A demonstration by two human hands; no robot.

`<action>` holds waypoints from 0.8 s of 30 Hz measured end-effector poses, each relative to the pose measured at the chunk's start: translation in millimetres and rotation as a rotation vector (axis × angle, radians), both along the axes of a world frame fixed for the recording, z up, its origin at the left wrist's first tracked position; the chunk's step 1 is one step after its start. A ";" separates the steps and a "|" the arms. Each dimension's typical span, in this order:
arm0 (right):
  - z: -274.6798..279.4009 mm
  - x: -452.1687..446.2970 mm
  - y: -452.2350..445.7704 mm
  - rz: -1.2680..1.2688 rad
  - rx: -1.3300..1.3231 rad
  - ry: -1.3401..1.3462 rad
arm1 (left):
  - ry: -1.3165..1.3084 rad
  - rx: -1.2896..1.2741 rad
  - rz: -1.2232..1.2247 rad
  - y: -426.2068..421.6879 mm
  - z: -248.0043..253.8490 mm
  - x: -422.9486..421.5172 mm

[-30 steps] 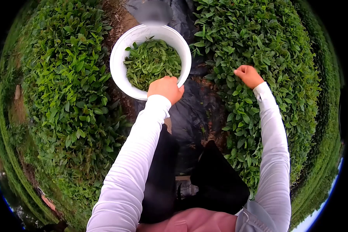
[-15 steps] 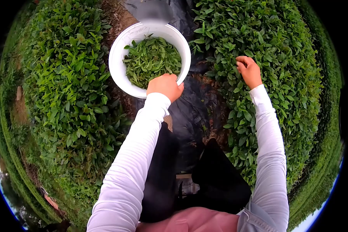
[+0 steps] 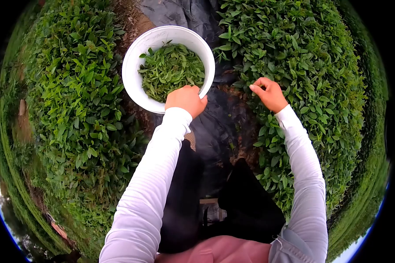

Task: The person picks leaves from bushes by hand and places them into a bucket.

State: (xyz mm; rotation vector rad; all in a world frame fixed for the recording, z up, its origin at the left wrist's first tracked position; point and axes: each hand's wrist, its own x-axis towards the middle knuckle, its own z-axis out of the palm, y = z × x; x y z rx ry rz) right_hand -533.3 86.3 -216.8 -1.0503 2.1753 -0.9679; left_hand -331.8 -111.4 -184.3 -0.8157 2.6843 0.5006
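My left hand (image 3: 185, 100) is closed over the near rim of a white bucket (image 3: 135, 87), fingers inside and thumb outside. Loose picked green leaves (image 3: 173, 70) cover the bucket's bottom. My right hand (image 3: 270, 94) hovers by the inner side of the right-hand leafy bush (image 3: 311, 87), thumb and forefinger pressed together in a pinch. Whatever may be between those fingertips is too small to make out.
A second dense leafy hedge (image 3: 79, 109) runs along the left. Between the hedges lies black plastic sheeting (image 3: 215, 127) over brown soil, with dry litter at its edges. My dark-clothed legs (image 3: 250, 197) are in the path.
My right hand has come down and to the left, toward the hedge's inner edge. A blurred grey shape above the bucket is gone. My left hand and the bucket have barely shifted.
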 end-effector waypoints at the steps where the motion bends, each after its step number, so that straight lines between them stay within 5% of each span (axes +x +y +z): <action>1: 22.7 19.1 -5.2 -0.172 0.084 -0.450 | -0.013 0.029 0.004 -0.2 1.4 -0.6; 4: 43.7 28.7 3.6 -0.408 -0.085 -1.058 | 0.055 -0.001 0.014 1.5 -3.1 1.8; 10: -4.4 -41.3 37.6 -0.722 -0.221 -0.949 | 0.040 0.002 0.013 2.6 -4.3 1.7; 14: -10.6 -92.4 42.8 -0.959 -0.371 -0.471 | 0.014 0.016 0.021 0.7 -0.3 0.1; 19: -14.8 -98.9 30.1 -0.792 -0.228 -0.114 | 0.057 -0.011 0.001 0.6 -6.2 2.2; 22: -8.6 -96.7 19.4 -0.602 0.078 0.599 | 0.076 -0.024 -0.003 0.6 -6.9 2.8; 24: -8.8 -97.5 17.7 -0.577 0.053 0.686 | 0.077 -0.024 -0.001 1.5 -7.0 2.8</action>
